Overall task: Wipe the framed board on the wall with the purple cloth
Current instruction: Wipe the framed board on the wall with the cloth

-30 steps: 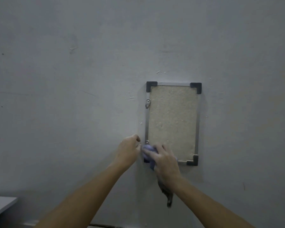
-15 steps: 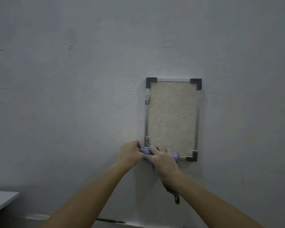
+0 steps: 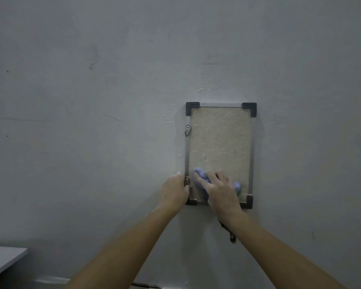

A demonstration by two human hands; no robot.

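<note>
Right hand (image 3: 221, 192) presses crumpled purple cloth (image 3: 200, 176) on speckled beige framed board (image 3: 219, 142).

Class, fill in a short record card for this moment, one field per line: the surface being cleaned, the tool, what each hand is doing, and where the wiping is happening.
Surface: framed board, hung upright on a grey wall
Frame: metal strips with black corner caps
Tool: purple cloth, bunched
Right hand: pressing the cloth flat against the board
Left hand: gripping the frame's left edge, near the bottom corner
Wiping zone: lower part of the board
Upper board: uncovered
</note>
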